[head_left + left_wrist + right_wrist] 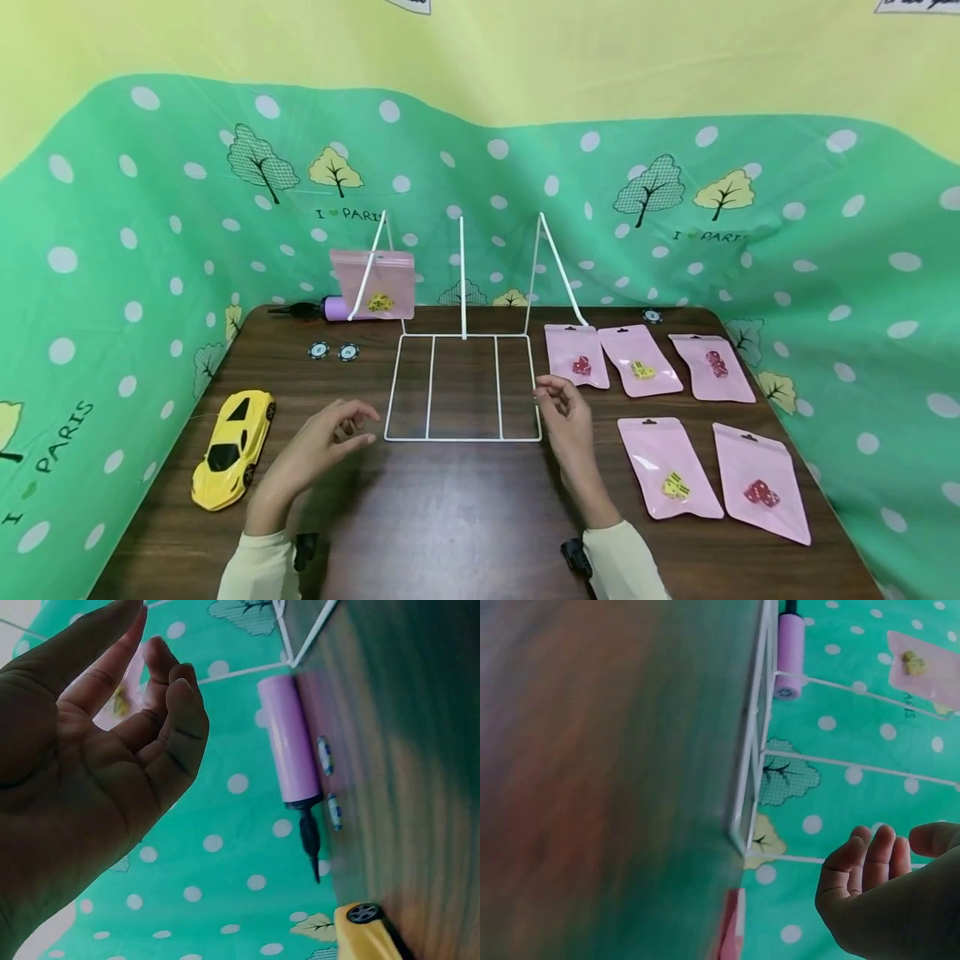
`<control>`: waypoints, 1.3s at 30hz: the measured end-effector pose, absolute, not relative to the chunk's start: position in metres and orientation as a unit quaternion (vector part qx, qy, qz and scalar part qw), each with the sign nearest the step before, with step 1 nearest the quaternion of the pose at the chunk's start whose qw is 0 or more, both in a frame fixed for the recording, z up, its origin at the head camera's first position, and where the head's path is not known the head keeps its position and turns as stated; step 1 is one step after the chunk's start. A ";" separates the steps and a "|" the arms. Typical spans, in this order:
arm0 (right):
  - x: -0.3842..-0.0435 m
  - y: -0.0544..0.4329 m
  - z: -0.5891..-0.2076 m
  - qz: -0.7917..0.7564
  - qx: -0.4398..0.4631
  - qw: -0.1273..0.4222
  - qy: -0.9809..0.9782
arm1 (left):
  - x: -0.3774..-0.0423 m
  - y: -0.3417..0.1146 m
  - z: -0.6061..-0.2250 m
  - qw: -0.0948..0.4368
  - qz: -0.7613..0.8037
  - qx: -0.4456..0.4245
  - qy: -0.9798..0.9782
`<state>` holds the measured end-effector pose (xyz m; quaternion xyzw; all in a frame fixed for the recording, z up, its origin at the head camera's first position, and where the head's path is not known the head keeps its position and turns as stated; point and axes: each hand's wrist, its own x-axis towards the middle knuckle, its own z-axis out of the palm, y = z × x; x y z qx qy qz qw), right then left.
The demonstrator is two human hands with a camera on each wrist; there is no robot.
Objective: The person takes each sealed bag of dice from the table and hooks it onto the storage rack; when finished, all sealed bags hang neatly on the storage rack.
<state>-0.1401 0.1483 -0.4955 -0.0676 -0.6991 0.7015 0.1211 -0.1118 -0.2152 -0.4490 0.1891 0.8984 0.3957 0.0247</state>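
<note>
In the head view a white wire rack (462,439) stands mid-table, with three prongs rising at its back. One pink zip bag (390,279) with yellow dice hangs on the left prong. My left hand (318,446) hovers by the rack's front left corner, fingers loosely bent around nothing. Across from it, my right hand (568,425) is beside the rack's right edge, fingers relaxed and holding nothing. Near that hand lie a pink bag of red dice (576,354) and a pink bag of yellow dice (641,362).
Three more pink dice bags, one being the front bag (667,467), lie on the right. At left are a yellow toy car (234,450) and two poker chips (348,352). A purple pump (289,742) lies behind; another chip (652,316) is back right.
</note>
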 end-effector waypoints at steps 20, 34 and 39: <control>-0.109 0.207 -0.496 0.668 -0.103 0.157 -0.720 | -0.133 -0.200 -0.483 0.057 0.381 0.188 0.903; -0.090 0.248 -0.503 0.660 -0.134 0.144 -0.725 | -0.142 -0.194 -0.500 0.110 0.384 0.179 0.899; -0.083 0.262 -0.503 0.649 -0.138 0.133 -0.736 | -0.140 -0.197 -0.505 0.093 0.383 0.174 0.902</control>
